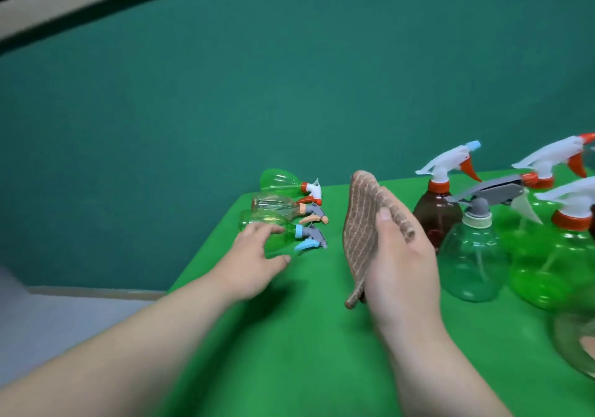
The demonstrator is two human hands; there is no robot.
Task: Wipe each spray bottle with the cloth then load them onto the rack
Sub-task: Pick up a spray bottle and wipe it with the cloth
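A teal wall fills most of the view, and below it a bright green surface runs from the middle to the right edge.

On the right side of the surface stands a cluster of upright spray bottles. The largest is a green bottle with a white and red trigger head at the far right; a second green bottle with a white and red head stands behind it, partly hidden. In front of these, nearer the middle, a clear pale green bottle with a grey trigger head stands just beside a brown bottle with a white, red and blue head. At the lower right corner a blurred clear rounded shape shows; what it is cannot be told.

The right hand is raised over the middle of the surface, fingers closed around a brown ribbed cloth, thumb pressed on its near face; the cloth stands on edge above the surface.

At the far left corner of the surface three smaller bottles lie on their sides in a row, touching, heads pointing right: a green one with a white and red head farthest, a clear brownish one with a grey and peach head in the middle, and a green one with a grey and blue head nearest. The left hand is spread wide, fingers resting on this nearest bottle, not closed around it.
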